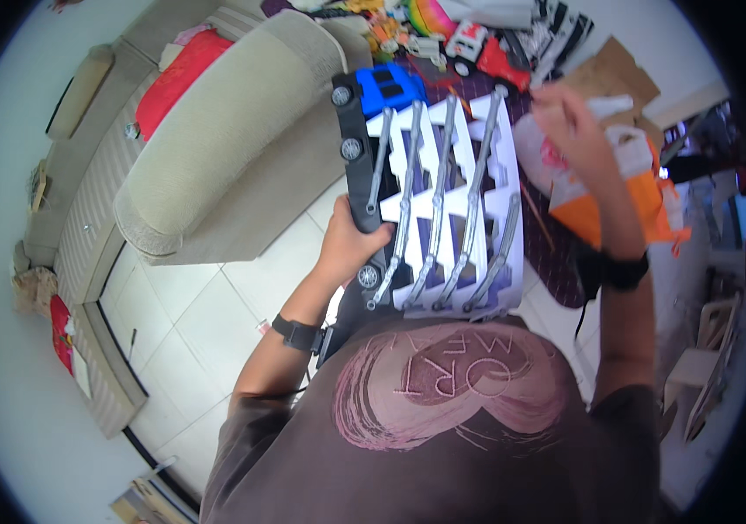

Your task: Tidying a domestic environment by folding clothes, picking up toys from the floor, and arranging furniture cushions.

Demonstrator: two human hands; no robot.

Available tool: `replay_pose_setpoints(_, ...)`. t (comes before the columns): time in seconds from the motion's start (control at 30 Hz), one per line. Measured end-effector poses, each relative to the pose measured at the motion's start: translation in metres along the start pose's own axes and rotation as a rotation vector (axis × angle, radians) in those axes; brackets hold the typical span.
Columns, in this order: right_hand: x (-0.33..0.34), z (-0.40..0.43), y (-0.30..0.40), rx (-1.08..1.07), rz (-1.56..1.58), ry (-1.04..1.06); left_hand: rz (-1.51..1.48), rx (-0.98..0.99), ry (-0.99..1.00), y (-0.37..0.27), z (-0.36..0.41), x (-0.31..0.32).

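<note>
A toy car-carrier truck (458,203) lies tipped on its side against my shirt front. It has a blue cab (389,90), a black wheeled chassis (354,118), white decks and several grey side struts. My left hand (350,245) grips the chassis between the wheels, thumb over the near side; its other fingers are hidden underneath. Off the truck's right side, my right hand (576,131) is raised and blurred, apart from the decks, with nothing seen in its fingers.
A beige sofa with a padded arm (229,131) stands at left on white floor tiles (202,327). Toys, including a red-and-white toy vehicle (487,56), are heaped on a dark mat (560,275). An orange-and-white bag (609,203) and cardboard (615,78) lie at right, beyond a small chair (694,367).
</note>
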State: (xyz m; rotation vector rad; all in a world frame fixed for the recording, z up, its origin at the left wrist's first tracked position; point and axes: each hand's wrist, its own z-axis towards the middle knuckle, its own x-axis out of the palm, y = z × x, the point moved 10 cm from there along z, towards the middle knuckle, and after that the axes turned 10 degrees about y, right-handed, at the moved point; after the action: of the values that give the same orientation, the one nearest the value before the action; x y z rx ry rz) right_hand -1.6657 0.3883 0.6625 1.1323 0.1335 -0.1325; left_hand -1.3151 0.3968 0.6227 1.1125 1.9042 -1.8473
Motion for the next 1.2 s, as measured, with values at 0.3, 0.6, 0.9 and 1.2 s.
replay_pose_setpoints(0.3,0.175,-0.164,-0.073,0.655,0.712,0.443,0.099,0.184,0.040,-0.051,0.006,-0.041)
replay_pose_setpoints(0.6,0.174,-0.144,-0.122,0.591,0.804,0.084,0.294,0.496,-0.108,-0.097,0.060,-0.069)
replay_pose_setpoints(0.9,0.177,-0.092,-0.197,0.436,0.782,0.057,0.348,0.738,-0.177,-0.078,0.057,-0.058)
replay_pose_setpoints(1.2,0.175,-0.081,-0.197,0.259,0.733,0.017,0.072,0.460,0.096,-0.045,0.086,-0.065)
